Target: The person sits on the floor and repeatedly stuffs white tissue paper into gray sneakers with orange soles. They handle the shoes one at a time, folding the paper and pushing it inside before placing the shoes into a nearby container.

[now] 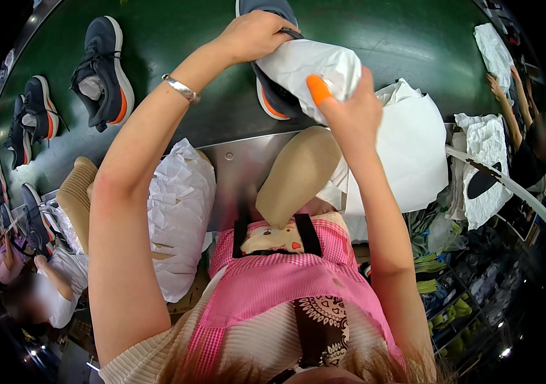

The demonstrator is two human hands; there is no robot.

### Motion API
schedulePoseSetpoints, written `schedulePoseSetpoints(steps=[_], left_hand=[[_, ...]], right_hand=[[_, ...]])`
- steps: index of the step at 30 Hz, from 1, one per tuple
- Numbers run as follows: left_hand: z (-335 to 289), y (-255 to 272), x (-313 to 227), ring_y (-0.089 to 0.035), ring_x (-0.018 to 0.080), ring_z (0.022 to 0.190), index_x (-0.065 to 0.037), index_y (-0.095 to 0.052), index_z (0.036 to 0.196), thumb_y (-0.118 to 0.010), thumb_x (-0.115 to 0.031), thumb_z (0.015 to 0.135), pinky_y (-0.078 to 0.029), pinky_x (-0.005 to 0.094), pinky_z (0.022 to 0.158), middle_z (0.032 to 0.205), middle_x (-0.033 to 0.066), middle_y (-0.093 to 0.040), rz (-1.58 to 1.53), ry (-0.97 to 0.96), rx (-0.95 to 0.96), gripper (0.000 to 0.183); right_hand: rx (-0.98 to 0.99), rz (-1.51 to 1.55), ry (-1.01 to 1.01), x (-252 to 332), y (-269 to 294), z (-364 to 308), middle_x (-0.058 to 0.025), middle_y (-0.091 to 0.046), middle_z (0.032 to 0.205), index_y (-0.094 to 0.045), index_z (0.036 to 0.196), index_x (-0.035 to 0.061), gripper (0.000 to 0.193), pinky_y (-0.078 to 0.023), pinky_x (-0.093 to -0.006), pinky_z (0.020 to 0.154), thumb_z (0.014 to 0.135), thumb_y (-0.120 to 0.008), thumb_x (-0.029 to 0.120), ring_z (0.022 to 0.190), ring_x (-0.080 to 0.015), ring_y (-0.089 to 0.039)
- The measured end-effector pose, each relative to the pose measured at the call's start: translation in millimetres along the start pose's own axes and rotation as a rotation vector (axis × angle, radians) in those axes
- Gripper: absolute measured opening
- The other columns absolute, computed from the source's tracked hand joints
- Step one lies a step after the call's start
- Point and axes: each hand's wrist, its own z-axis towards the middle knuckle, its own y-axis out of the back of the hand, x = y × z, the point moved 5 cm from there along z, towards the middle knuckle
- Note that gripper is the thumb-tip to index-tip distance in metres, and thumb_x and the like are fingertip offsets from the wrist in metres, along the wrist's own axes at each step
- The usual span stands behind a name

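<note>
Both hands, left hand (253, 35) and right hand (349, 112), grip white paper (308, 67) against the shoe (273, 96).

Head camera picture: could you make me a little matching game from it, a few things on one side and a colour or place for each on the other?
Things:
1. wad of paper
2. thumb cover
3. bracelet
4. stack of white paper

Colour or place:
A. orange, on the right hand
B. silver, on the left wrist
C. white, pressed into the dark shoe under the left hand
D. at the near edge of the green belt, beside the left arm

Pairs: 1-C, 2-A, 3-B, 4-D
</note>
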Motion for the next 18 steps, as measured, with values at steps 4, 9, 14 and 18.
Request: schedulePoseSetpoints(steps=[4,9,14,18], left_hand=[[-3.0,6.2,12.4,-0.063,0.0238,0.089,-0.012,-0.067,0.110,-0.054,-0.017,0.085,-0.048,0.0307,0.081,0.097,0.0134,-0.067,-0.064,0.071,-0.014,0.029],[-2.4,16.3,11.4,-0.062,0.0212,0.083,-0.012,-0.067,0.111,-0.055,-0.017,0.085,-0.048,0.0304,0.077,0.094,0.0114,-0.067,-0.078,0.136,0.078,0.029],[-8.8,13.5,29.8,-0.062,0.0255,0.097,-0.017,-0.068,0.108,-0.053,-0.029,0.084,-0.048,0.0340,0.087,0.106,0.0078,-0.066,-0.052,-0.025,-0.004,0.031],[-5.6,11.6,32.9,-0.062,0.0255,0.095,-0.017,-0.069,0.105,-0.053,-0.028,0.085,-0.048,0.0341,0.086,0.103,0.0068,-0.067,-0.081,-0.037,0.001,0.028]], right_hand=[[-0.091,0.171,0.160,-1.3,-41.4,9.8,-0.0200,-0.062,0.091,-0.040,0.120,-0.0050,0.078,-0.050,-0.0405,0.070,0.065,-0.077,0.034,0.078,-0.0371,-0.062],[0.094,0.300,0.169,-3.2,-73.0,7.8,-0.0227,-0.055,0.113,-0.036,0.129,-0.0030,0.083,-0.045,-0.0386,0.087,0.067,-0.078,0.033,0.105,-0.0356,-0.055],[0.497,0.441,0.199,-17.6,-53.9,37.3,-0.0226,-0.048,0.128,-0.035,0.137,0.0002,0.090,-0.042,-0.0369,0.097,0.068,-0.078,0.037,0.119,-0.0318,-0.049],[0.743,0.507,0.199,-15.5,-78.0,60.5,-0.0228,-0.050,0.129,-0.033,0.139,-0.0014,0.095,-0.045,-0.0347,0.093,0.066,-0.079,0.039,0.118,-0.0303,-0.052]])
